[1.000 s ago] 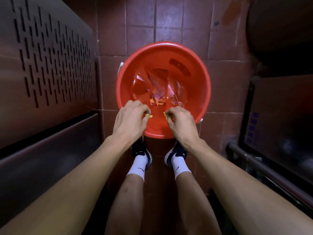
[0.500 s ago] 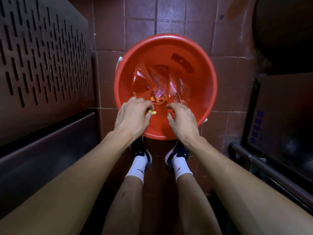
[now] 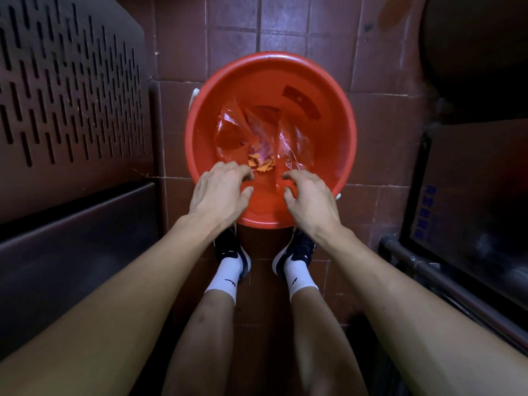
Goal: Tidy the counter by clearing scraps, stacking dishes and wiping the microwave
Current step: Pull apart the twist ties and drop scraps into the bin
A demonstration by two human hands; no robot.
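Note:
A red plastic bucket [image 3: 337, 115] stands on the tiled floor in front of my feet. Inside it lie crumpled clear plastic wrap [image 3: 237, 130] and a small heap of orange and yellow scraps [image 3: 261, 164]. My left hand [image 3: 220, 192] hovers over the bucket's near left rim with its fingers spread and loosely bent, holding nothing. Over the near right rim my right hand [image 3: 311, 198] does the same, fingers apart and empty. Both hands sit above the bucket's opening, a short gap between them.
A dark metal cabinet with vent slots [image 3: 71, 90] rises on the left. On the right are a dark appliance [image 3: 471, 181] and a metal pipe rail [image 3: 445, 278]. Red-brown floor tiles [image 3: 234, 30] lie beyond the bucket. My shoes [image 3: 233, 252] touch the bucket's near side.
Both hands pinched yellow scraps over the bucket a second ago. The fingers have since spread apart and the scraps are gone from them. The view has shifted slightly.

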